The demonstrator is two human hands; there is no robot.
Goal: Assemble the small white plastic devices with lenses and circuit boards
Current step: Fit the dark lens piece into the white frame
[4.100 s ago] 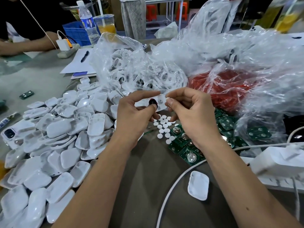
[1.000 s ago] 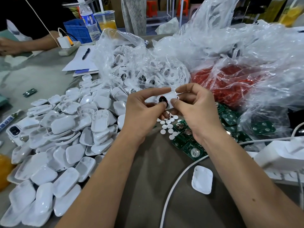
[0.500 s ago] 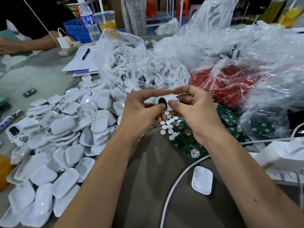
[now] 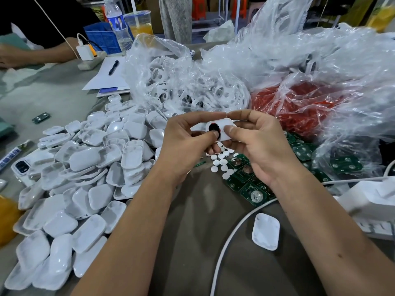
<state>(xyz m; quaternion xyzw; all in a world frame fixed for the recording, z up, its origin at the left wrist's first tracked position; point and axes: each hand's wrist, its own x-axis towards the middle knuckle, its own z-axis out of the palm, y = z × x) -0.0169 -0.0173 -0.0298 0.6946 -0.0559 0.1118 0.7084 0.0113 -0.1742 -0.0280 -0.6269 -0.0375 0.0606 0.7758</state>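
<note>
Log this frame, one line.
step: seating lens | left hand: thumb on dark lens | right hand: grips white shell | circuit boards: untouched

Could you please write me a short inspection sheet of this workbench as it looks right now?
Surface: grey table, crowded.
Job's things: white housing with dark lens; pile of white shells; green circuit boards; white discs.
Clutter: plastic bags, phone, bottle.
Grippers: left hand and right hand both pinch the housing.
Cables: white cable, power strip.
Surroundings: another person's arm.
</note>
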